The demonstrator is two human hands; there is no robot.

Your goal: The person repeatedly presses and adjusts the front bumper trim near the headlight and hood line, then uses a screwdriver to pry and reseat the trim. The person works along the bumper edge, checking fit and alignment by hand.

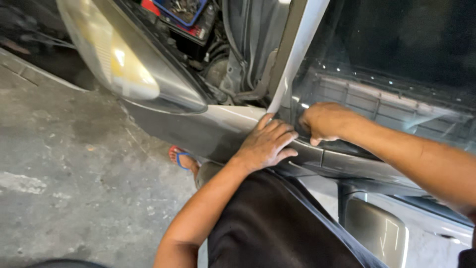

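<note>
I lean over the grey painted metal front wing of the car, close to where it meets the glass windscreen. My left hand lies flat, palm down, fingers spread and grasping nothing; it presses on the dark trim strip at the lower corner of the windscreen, which keeps that edge pinned against the body. My right hand sits just beside it, curled tight, knuckles up, fingertips tucked down at the base of the glass. I cannot tell whether those fingers pinch the strip or only dig into the seam, because they are hidden beneath the hand. The two hands nearly touch, so one steadies the spot where the other works.

The silver bonnet edge stands raised above them, leaving the engine bay open. The yellowed plastic headlamp lies well to the left, and the grey door mirror hangs below my right forearm. My foot in a blue-strapped sandal stands on the concrete floor.
</note>
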